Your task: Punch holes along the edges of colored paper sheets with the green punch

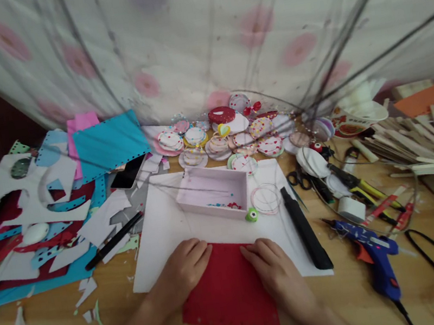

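A red sheet with small marks along its lower edge lies at the front of the table, partly over a white sheet. My left hand grips its upper left corner with fingers pressed together. At the upper right corner, my right hand holds it the same way. Just beyond the hands stands an open pale box with small red and blue bits inside. A small green punch sits at the box's near right corner, beside a thin ring.
Paper scraps, a blue sheet, a phone and a black pen lie left. Decorated paper circles line the back. Rightward are a black tool, pliers, a blue glue gun and wooden sticks.
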`<action>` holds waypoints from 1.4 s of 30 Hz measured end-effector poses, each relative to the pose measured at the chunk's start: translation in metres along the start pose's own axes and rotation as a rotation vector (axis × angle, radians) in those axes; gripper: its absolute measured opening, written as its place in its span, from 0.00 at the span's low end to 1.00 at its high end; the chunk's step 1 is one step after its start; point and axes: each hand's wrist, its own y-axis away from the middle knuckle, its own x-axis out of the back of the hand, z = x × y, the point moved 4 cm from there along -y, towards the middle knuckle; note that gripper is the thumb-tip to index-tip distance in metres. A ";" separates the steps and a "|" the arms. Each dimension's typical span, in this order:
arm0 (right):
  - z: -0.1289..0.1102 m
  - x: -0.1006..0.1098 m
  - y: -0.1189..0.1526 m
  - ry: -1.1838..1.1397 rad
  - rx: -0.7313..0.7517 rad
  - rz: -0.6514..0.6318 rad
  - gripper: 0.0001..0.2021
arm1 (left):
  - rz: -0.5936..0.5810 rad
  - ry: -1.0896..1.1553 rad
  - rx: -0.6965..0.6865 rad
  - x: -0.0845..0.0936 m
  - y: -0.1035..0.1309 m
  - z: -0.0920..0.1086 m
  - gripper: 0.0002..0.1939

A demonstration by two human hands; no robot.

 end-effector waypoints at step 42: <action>-0.018 -0.014 0.047 0.341 -0.089 -0.031 0.32 | -0.133 -0.110 0.470 -0.015 -0.002 0.029 0.39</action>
